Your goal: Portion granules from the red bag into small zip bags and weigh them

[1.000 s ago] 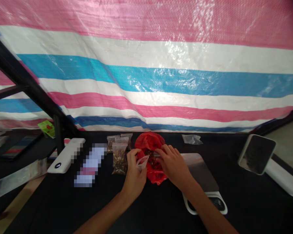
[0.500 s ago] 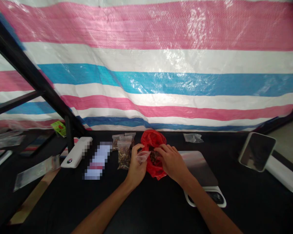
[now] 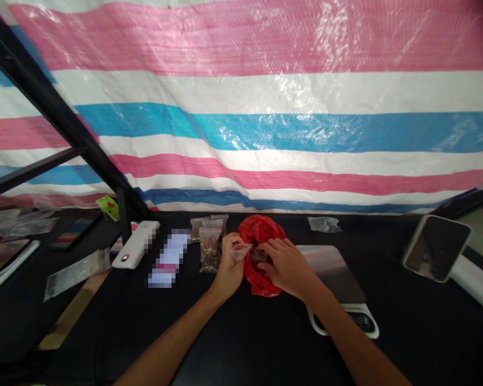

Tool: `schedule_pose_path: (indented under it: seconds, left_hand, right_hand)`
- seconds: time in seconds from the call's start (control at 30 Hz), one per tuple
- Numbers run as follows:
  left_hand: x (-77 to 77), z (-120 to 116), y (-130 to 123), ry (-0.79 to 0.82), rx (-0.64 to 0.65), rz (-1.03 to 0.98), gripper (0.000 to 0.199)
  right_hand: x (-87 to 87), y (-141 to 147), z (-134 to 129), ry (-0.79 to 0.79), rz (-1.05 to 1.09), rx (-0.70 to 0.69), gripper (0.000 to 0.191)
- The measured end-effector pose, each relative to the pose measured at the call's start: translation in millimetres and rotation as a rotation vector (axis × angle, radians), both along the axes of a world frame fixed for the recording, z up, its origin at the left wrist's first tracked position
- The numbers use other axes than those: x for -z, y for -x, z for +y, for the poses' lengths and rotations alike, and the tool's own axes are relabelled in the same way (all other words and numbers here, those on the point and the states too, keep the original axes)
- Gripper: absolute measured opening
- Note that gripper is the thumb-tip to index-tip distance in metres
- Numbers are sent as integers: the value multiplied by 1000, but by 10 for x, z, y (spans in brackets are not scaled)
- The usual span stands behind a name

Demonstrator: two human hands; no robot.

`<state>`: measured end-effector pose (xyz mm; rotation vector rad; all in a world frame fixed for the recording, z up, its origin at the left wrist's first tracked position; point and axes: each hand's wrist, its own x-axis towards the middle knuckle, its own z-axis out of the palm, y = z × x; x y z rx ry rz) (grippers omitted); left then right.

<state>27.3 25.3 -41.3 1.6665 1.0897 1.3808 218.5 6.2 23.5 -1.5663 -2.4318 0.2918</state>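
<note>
My left hand [image 3: 230, 268] is closed on a small clear zip bag [image 3: 240, 250], its mouth tilted toward the red bag. The red plastic bag [image 3: 261, 228] lies open on the black table, with dried brown bits [image 3: 259, 255] inside. My right hand [image 3: 285, 265] reaches into it from the right, thumb and fingers curled around some of the bits. How much it grips is hidden. Just left of my left hand, a filled zip bag [image 3: 210, 252] of dried brown pieces leans against other filled bags [image 3: 199, 228].
Beneath my right forearm is a kitchen scale [image 3: 338, 276] with a metal plate. A clear empty bag [image 3: 324, 224] lies behind it. A phone [image 3: 438, 248] stands at right. Leftward are a blurred-out screen [image 3: 169, 258], a white device [image 3: 136, 245], clear bags [image 3: 78, 273] and a black frame [image 3: 60, 107].
The whole view has shifted slightly, so things appear farther right. My right fingers have moved within the red bag's contents. My left hand keeps hold of the small zip bag.
</note>
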Motion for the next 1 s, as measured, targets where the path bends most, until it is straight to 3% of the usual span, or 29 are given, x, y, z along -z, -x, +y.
schedule_pose_path:
  seconds: [0.17, 0.47, 0.77, 1.0]
  left_hand:
    - [-4, 5, 12, 24, 4, -27, 7]
    - [-94, -34, -24, -2, 31, -42, 18]
    - [-142, -70, -5, -87, -225, 209, 17]
    - [-56, -15, 129, -72, -187, 432, 42]
  right_hand:
    - [31, 76, -19, -47, -46, 126, 22]
    - [55, 116, -8, -6, 5, 182, 21]
    - [20, 41, 47, 78, 290, 252, 27]
    - [-60, 22, 29, 47, 589, 65, 30]
